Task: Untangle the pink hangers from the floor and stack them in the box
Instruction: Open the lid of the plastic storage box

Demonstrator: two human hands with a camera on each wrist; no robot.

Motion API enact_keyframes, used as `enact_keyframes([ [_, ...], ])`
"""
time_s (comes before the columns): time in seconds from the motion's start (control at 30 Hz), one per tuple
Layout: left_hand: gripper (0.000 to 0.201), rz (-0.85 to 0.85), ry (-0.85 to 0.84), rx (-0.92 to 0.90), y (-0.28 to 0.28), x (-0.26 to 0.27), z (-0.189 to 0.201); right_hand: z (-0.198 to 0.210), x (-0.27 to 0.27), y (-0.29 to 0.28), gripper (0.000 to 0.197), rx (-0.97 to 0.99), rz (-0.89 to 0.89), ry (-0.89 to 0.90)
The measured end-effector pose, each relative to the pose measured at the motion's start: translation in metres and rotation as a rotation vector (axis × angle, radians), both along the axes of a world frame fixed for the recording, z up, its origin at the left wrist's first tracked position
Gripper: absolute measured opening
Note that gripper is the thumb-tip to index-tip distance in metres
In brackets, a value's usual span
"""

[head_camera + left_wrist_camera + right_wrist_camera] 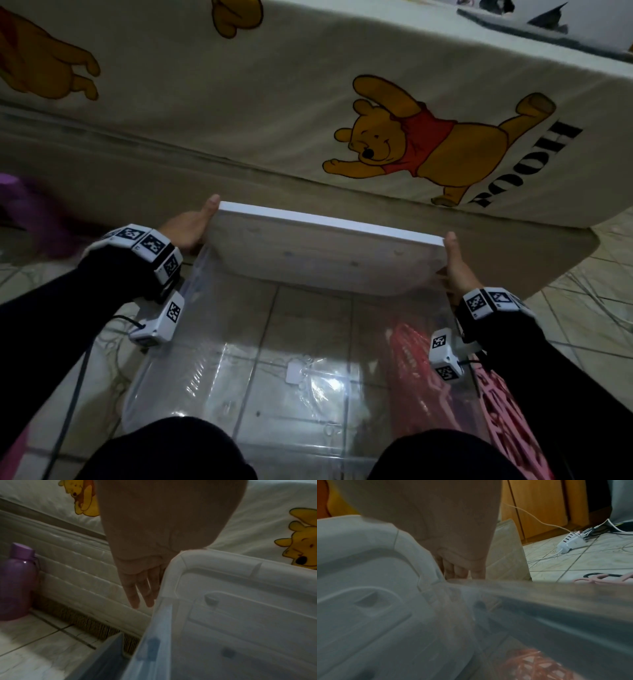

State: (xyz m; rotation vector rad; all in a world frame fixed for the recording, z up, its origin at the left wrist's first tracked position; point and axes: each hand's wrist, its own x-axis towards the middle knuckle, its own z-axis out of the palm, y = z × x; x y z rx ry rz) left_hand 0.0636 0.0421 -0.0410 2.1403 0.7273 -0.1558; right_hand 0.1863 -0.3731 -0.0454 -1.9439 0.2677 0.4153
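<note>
A bed [239,102] with a cream sheet printed with yellow bears stands on the tiled floor [573,555]. A purple bottle [16,582] stands beside its base. A white power strip [570,542] with cables lies near a wooden cabinet [539,507].

**Tiled floor and what lies on it**

The pale tiled floor [582,301] carries the clear box [164,383] between the hands. Left of the left hand [147,563] stands a purple bottle [16,581]; right of the right hand [462,555] lie a white power strip [570,542] and pink hangers [606,579].
</note>
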Motion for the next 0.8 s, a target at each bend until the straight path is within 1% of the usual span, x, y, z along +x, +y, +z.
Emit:
enact_keyframes([
  [0.07,0.103,-0.040,-0.051,-0.084,-0.001,0.001,-0.005,-0.005,0.004,0.000,0.103,-0.016,-0.023,0.015],
  [0.1,0.095,-0.050,-0.076,-0.103,0.001,0.000,-0.009,-0.007,0.006,-0.001,0.108,-0.020,-0.025,0.024],
  [0.17,0.072,-0.065,-0.052,-0.048,0.004,-0.002,-0.017,-0.011,0.008,-0.005,0.108,0.004,-0.012,0.029],
  [0.23,0.049,-0.120,0.026,0.046,0.010,-0.008,-0.022,-0.012,0.007,-0.012,0.099,-0.011,-0.005,0.026],
  [0.27,0.048,-0.158,0.083,0.107,0.014,-0.012,-0.024,-0.012,0.005,-0.016,0.094,-0.068,0.023,0.018],
  [0.3,0.049,-0.198,0.145,0.179,0.016,-0.018,-0.024,-0.012,0.003,-0.021,0.087,-0.173,0.079,0.009],
  [0.37,0.050,-0.255,0.247,0.262,0.018,-0.030,-0.023,-0.011,-0.005,-0.035,0.063,-0.451,0.213,-0.022],
  [0.43,0.047,-0.277,0.306,0.243,0.020,-0.041,-0.023,-0.012,-0.015,-0.050,0.040,-0.709,0.313,-0.053],
  [0.47,0.045,-0.275,0.305,0.221,0.019,-0.046,-0.024,-0.014,-0.021,-0.055,0.033,-0.764,0.343,-0.037],
  [0.53,0.035,-0.254,0.252,0.194,0.015,-0.053,-0.026,-0.014,-0.034,-0.059,0.026,-0.717,0.360,0.019],
  [0.57,0.030,-0.248,0.220,0.208,0.013,-0.054,-0.026,-0.013,-0.040,-0.059,0.024,-0.697,0.367,0.019],
  [0.6,0.028,-0.255,0.200,0.247,0.010,-0.054,-0.025,-0.011,-0.045,-0.058,0.024,-0.717,0.390,-0.004],
  [0.7,0.031,-0.295,0.192,0.437,0.005,-0.051,-0.021,-0.011,-0.054,-0.053,0.033,-0.805,0.438,-0.095],
  [0.8,0.030,-0.301,0.193,0.527,0.007,-0.049,-0.020,-0.012,-0.058,-0.048,0.038,-0.790,0.437,-0.120],
])
